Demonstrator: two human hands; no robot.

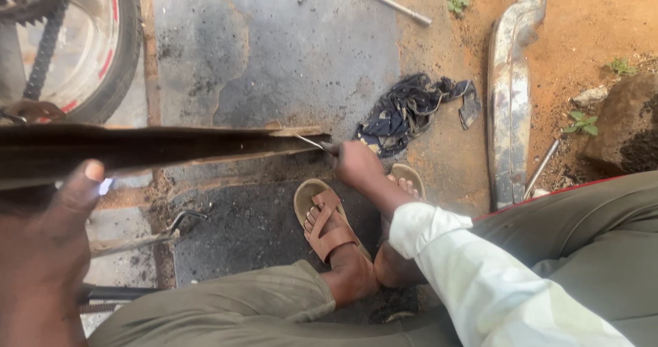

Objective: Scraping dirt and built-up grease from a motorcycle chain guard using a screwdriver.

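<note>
Head view, looking down at a seated person. Nearest, the left hand (48, 251) grips the near end of a dark plank (157, 148), thumb up. Beyond, the right hand (356, 163), in a white sleeve, is closed around a thin metal tool (312, 142) touching the plank's far tip. Below that hand sit sandalled feet (329, 227). Just past it lies a dark rag (411, 107); farther left, a wheel (103, 45).

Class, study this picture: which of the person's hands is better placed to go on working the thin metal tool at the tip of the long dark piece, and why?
The right hand. It grips the thin metal tool right at the tip of the long dark piece. The left hand is at the near end, steadying that piece, far from the tip.
</note>
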